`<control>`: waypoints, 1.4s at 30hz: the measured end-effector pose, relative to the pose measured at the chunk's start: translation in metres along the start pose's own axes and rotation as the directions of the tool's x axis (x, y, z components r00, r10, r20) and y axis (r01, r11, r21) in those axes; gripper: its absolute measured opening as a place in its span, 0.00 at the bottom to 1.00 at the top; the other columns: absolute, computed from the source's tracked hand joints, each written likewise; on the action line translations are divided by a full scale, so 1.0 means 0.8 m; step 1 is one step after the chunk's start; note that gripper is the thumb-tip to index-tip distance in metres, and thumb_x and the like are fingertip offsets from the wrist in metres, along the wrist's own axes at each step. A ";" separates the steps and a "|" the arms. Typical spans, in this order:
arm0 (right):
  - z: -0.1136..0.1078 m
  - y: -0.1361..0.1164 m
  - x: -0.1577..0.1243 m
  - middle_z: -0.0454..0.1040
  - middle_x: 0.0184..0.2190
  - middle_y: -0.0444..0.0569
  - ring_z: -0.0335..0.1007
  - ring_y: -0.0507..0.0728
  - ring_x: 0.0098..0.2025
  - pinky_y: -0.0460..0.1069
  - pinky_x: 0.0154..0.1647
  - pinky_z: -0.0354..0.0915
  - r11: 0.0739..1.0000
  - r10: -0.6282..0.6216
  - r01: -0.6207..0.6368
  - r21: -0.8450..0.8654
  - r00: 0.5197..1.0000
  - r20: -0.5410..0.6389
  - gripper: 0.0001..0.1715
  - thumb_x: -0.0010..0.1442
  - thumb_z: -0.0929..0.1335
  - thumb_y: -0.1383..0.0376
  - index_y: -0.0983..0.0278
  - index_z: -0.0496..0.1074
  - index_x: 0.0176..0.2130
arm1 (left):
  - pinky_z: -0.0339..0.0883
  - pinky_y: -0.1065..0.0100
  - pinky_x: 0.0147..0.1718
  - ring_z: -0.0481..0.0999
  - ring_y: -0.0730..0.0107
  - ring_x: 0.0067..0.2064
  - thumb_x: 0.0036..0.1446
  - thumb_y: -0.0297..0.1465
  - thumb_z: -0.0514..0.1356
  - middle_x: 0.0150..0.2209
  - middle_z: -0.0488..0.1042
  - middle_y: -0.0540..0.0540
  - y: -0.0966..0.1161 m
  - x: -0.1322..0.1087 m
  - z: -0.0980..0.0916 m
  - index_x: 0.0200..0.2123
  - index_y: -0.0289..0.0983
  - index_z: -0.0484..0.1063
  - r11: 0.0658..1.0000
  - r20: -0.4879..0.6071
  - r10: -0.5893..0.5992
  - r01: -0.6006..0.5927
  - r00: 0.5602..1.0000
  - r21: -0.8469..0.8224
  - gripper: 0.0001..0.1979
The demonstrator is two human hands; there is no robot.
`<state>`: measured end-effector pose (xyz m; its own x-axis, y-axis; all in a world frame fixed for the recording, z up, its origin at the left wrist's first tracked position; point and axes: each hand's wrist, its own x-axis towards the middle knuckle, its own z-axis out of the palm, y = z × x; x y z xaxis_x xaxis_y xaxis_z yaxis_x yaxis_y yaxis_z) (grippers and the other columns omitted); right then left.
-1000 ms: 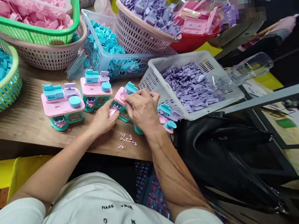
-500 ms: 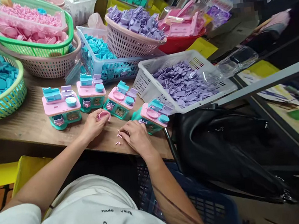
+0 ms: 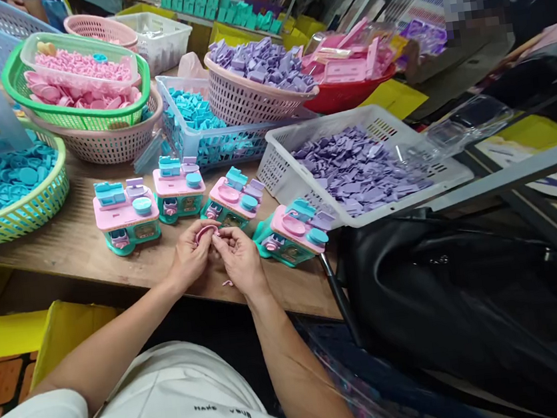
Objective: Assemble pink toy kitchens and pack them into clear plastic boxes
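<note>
In the head view, a pink dish [image 3: 205, 231] is held low over the table [image 3: 80, 253], in front of the toys. Its rim is gripped between the thumb and fingers of the left hand [image 3: 191, 256]. The fingertips of the right hand [image 3: 240, 257] are drawn in close at the same rim; whether anything is pinched between them cannot be told. The step in hand is judged to be the fitting of a small part to the dish, as a pink hook [image 3: 227, 283] is seen lying on the wood below. For the next move, a steady left hold and a fine, well-aligned press seem to be called for. A similar dish is seen set in the rightmost toy [image 3: 291, 234] and in the toy beside it [image 3: 230, 200]. On the shirt [image 3: 165, 410], "MAKE YOUR" can be read; lower lettering is cut off. No brand can be made out.
</note>
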<state>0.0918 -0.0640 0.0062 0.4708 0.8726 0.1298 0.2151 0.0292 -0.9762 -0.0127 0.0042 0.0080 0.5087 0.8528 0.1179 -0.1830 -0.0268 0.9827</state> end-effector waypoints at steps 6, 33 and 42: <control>-0.025 -0.022 0.015 0.77 0.32 0.47 0.74 0.54 0.34 0.49 0.37 0.70 0.963 -0.169 0.182 -0.200 0.982 0.081 0.12 0.65 0.66 0.58 0.62 0.74 0.36 | 0.66 0.73 0.36 0.73 0.71 0.36 0.59 0.44 0.62 0.36 0.76 0.47 0.023 0.001 -0.028 0.43 0.34 0.75 0.987 0.171 -0.053 0.025 0.984 0.160 0.19; -0.019 -0.007 0.002 0.80 0.34 0.49 0.76 0.55 0.34 0.51 0.40 0.73 0.934 -0.168 0.218 -0.285 0.968 0.188 0.12 0.63 0.70 0.56 0.62 0.78 0.36 | 0.51 0.71 0.24 0.62 0.74 0.24 0.55 0.36 0.57 0.21 0.67 0.51 0.015 0.008 -0.044 0.25 0.36 0.67 0.749 0.071 -0.108 0.034 0.992 0.662 0.11; -0.040 -0.001 0.003 0.79 0.31 0.48 0.75 0.56 0.31 0.51 0.38 0.70 0.839 -0.261 0.331 -0.431 0.941 0.214 0.12 0.66 0.68 0.58 0.60 0.77 0.34 | 0.56 0.73 0.24 0.67 0.72 0.24 0.55 0.36 0.58 0.22 0.71 0.50 0.010 0.004 -0.045 0.27 0.36 0.70 0.807 0.056 -0.122 0.066 0.991 0.587 0.10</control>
<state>0.1203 -0.0778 0.0128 0.2039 0.9183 0.3393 0.7052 0.1026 -0.7015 -0.0430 0.0258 0.0111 0.5732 0.8194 0.0052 0.3798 -0.2712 0.8844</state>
